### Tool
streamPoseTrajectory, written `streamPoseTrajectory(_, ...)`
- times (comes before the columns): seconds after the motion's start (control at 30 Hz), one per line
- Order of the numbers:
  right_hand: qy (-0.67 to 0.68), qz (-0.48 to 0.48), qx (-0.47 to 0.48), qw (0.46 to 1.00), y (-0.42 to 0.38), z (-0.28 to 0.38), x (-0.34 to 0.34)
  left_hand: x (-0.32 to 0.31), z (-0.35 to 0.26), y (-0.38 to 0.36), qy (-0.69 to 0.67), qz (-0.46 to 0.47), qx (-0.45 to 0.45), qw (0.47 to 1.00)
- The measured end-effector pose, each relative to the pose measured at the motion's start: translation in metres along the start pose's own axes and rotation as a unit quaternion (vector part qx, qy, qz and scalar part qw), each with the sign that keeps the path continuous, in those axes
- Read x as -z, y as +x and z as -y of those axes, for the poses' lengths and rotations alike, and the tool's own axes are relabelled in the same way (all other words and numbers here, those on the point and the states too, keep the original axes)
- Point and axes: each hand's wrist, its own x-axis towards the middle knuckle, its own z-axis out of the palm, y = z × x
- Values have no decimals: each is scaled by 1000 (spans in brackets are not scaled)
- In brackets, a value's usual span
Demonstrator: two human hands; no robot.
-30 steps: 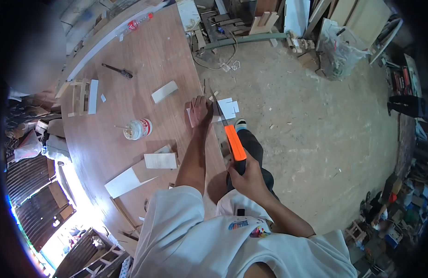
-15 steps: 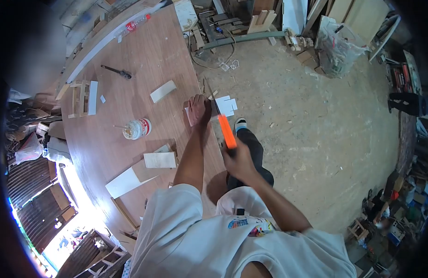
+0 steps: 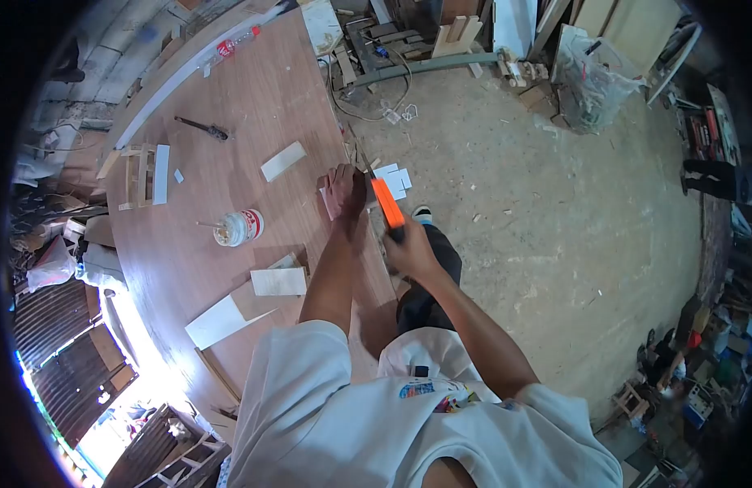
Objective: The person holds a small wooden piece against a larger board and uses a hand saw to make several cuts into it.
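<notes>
My right hand (image 3: 412, 250) is wrapped round the black lower end of an orange handle; the saw (image 3: 387, 203) has a thin dark blade that points up past the table's edge. At that edge my left hand (image 3: 343, 191) presses on a flat pale board (image 3: 325, 200), most of it hidden under the palm. Just right of the blade, a white notched piece (image 3: 394, 180) juts out over the floor. Up and left of my left hand, a white block (image 3: 284, 161) lies on the wooden table (image 3: 254, 98).
A jar (image 3: 238, 228), more white pieces (image 3: 279, 281), a dark tool (image 3: 202, 128) and a bottle (image 3: 236, 42) are on the table. Across the floor stand a plastic bag (image 3: 592, 98) and scrap wood (image 3: 457, 37). My leg is below the saw.
My right hand and the saw have moved up and slightly left, toward the table's edge. My left hand stays on the board.
</notes>
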Motion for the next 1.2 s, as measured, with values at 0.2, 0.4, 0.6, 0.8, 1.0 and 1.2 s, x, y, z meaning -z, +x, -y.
streamPoseTrajectory(0.2, 7, -10, -19, 1000, -21, 54, 9, 4, -2, 22, 38, -16, -10, 999)
streamPoseTrajectory(0.4, 40, -25, 26, 999, -35, 14, 1, 8, -2, 0, -9, 37, 13, 999)
streamPoseTrajectory(0.6, 32, -68, 13, 997, 15, -8, -12, -5, 0, -10, 12, 0, -44, 999)
streamPoseTrajectory(0.8, 59, -47, -65, 995, 19, -1, -11, 8, -1, -4, -28, 25, -45, 998)
streamPoseTrajectory(1.0, 188, 102, -164, 963, 96, 35, 18, -6, 4, -6, -51, 3, -37, 998)
streamPoseTrajectory(1.2, 188, 63, -250, 948, 152, 51, 8, 8, -3, -5, -32, 60, -41, 997)
